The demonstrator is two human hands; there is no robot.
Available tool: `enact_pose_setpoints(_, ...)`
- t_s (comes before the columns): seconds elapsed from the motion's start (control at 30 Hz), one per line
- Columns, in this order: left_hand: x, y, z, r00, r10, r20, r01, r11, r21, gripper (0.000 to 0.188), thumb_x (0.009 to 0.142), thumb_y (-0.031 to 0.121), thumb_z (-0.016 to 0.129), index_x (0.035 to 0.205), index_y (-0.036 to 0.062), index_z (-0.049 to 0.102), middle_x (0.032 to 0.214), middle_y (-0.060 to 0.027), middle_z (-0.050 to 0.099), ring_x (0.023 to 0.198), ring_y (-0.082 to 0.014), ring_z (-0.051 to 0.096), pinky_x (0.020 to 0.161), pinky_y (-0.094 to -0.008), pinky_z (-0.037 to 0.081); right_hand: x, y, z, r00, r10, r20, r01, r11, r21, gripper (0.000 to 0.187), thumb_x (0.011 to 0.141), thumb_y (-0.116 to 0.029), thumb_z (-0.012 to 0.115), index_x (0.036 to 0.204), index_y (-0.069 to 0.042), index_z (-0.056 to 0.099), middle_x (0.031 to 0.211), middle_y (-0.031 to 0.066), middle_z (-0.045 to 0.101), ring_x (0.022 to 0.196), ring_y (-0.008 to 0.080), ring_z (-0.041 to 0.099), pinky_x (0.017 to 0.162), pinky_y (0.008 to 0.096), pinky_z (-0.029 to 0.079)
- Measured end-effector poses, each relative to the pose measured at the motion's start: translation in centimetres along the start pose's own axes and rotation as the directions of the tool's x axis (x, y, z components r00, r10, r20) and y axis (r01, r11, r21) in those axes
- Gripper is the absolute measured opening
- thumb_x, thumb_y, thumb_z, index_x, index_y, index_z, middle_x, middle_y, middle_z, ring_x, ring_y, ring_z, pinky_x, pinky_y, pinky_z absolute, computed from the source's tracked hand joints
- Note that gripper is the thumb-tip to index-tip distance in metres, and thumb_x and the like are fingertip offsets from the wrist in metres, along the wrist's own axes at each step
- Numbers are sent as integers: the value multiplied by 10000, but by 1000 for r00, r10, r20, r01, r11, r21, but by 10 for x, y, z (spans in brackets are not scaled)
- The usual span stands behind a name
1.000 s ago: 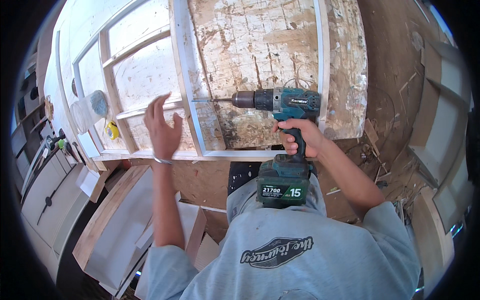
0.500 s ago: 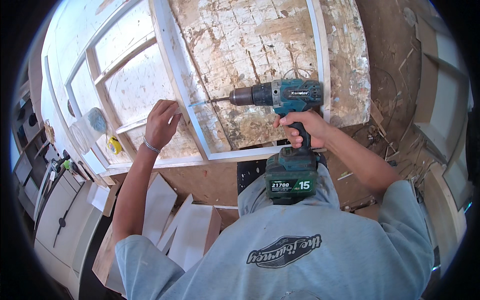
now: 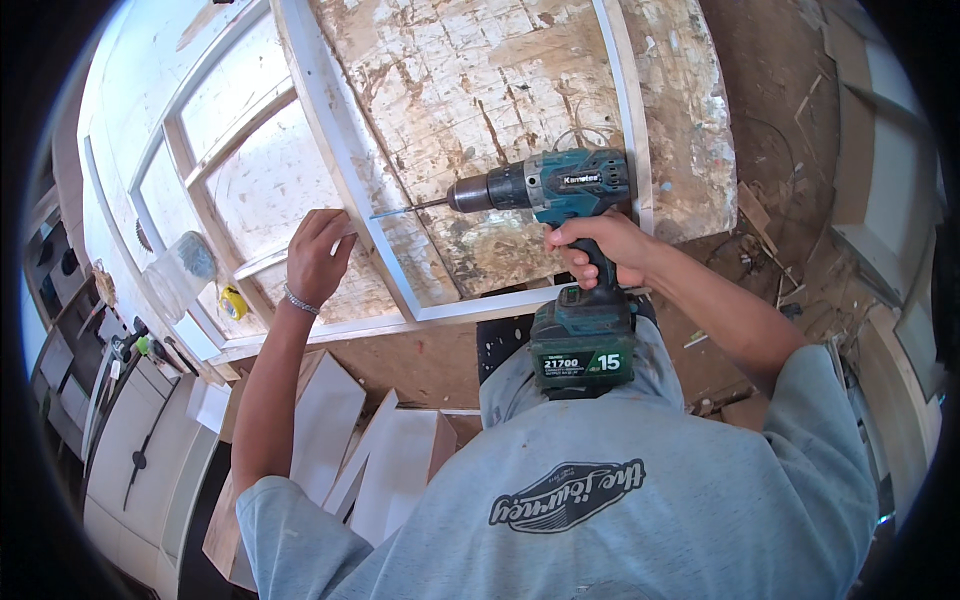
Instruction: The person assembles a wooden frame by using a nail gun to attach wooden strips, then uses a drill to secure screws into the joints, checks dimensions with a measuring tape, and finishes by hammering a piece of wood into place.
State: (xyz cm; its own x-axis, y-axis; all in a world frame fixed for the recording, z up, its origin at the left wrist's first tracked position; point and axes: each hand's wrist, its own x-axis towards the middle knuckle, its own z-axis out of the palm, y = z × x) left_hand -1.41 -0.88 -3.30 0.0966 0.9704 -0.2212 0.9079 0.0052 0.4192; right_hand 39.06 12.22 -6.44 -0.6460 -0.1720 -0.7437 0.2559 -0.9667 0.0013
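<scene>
My right hand (image 3: 615,248) is wrapped round the grip of a teal and black cordless drill (image 3: 575,185). The drill lies level, its chuck pointing left. A long thin drill bit (image 3: 410,208) reaches from the chuck to the inner side of a white wooden frame (image 3: 345,165); whether the tip has entered the wood I cannot tell. On the other side of that same bar is my left hand (image 3: 320,258), fingers curled and drawn together at the wood, opposite the bit. What they pinch, if anything, is hidden.
The frame lies on a worn, paint-stained workbench (image 3: 480,90). A yellow tape measure (image 3: 233,302) and a clear plastic bag (image 3: 180,275) rest left of my left hand. White boards (image 3: 395,465) lean below the bench. Wood scraps (image 3: 755,215) litter the floor at right.
The drill and my right hand have shifted slightly left and up in the picture, as has the frame. My left hand stays by the bar, its fingertips now closer against it.
</scene>
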Motion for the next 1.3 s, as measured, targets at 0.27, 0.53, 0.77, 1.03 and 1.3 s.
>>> enact_pose_setpoints(0.27, -5, 3, 6, 997, -40, -61, 40, 999, 4, 250, 784, 0, 761, 1027, -7, 705, 1080, -144, 700, 1005, -342, 669, 881, -419, 544, 3, 2, -6, 999, 3, 50, -7, 997, 81, 187, 934, -200, 635, 1002, -28, 616, 600, -13, 460, 480, 116, 446, 472, 291, 386)
enact_pose_setpoints(0.53, -4, 6, 2, 998, -52, -45, 53, 999, 14, 243, 793, 1, 755, 1031, -2, 707, 1087, -139, 702, 1014, -343, 670, 887, -416, 542, 2, 4, -7, 999, -2, 54, -2, 998, 70, 201, 944, -233, 640, 977, -37, 615, 600, -25, 460, 482, 110, 452, 473, 283, 389)
enact_pose_setpoints(0.77, -7, 3, 9, 996, -49, -74, 52, 998, 37, 237, 797, 8, 755, 1029, -5, 708, 1094, -133, 704, 1020, -336, 670, 884, -411, 541, 4, 6, -11, 998, -7, 66, 2, 997, 75, 199, 944, -239, 646, 952, -43, 609, 598, -27, 464, 480, 110, 461, 470, 279, 392)
enact_pose_setpoints(1.03, -6, 5, 5, 997, -52, -60, 54, 998, 29, 234, 799, 14, 756, 1028, -6, 713, 1091, -134, 707, 1009, -333, 675, 874, -405, 545, 5, 5, -8, 998, -7, 62, 2, 997, 80, 197, 944, -243, 648, 949, -50, 609, 590, -25, 475, 478, 109, 469, 471, 287, 398)
enact_pose_setpoints(1.3, -2, 3, 3, 998, 30, -62, -26, 997, 74, 243, 791, 18, 759, 1028, 8, 706, 1058, -109, 702, 990, -302, 673, 849, -391, 556, 6, 6, -7, 999, -19, 47, 15, 997, 75, 183, 944, -227, 642, 948, -48, 607, 595, -23, 482, 477, 111, 472, 465, 287, 405)
